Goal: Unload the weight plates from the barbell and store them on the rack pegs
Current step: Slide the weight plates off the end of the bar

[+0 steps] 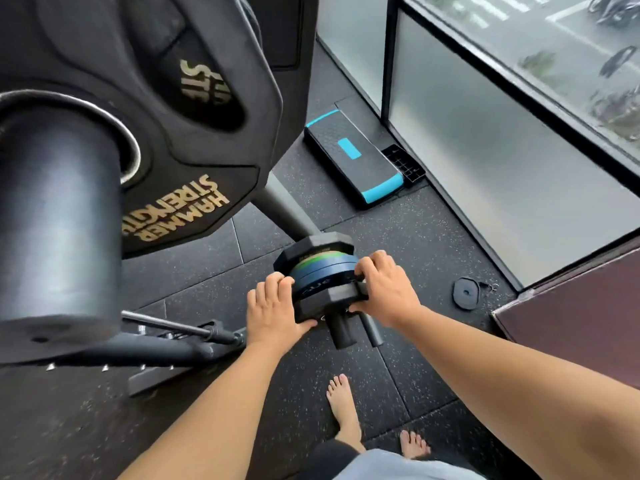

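Observation:
A small black weight plate (pixel 330 301) sits at the front of a low rack peg (pixel 341 330), and both my hands hold it. My left hand (pixel 273 306) grips its left edge, my right hand (pixel 384 289) grips its right edge. Behind it on the same peg sit thin blue plates (pixel 327 270), a green one (pixel 325 256) and another black plate (pixel 318 245). A large black Hammer Strength plate (pixel 166 109) hangs on a thick black sleeve (pixel 59 220) at upper left, close to the camera.
A second short peg (pixel 370 329) sticks out beside the first. A black and blue step platform (pixel 356 157) lies by the frosted glass wall (pixel 485 150). A small black disc (pixel 467 292) lies on the rubber floor. My bare feet (pixel 343 407) stand below; rack base (pixel 166 351) at left.

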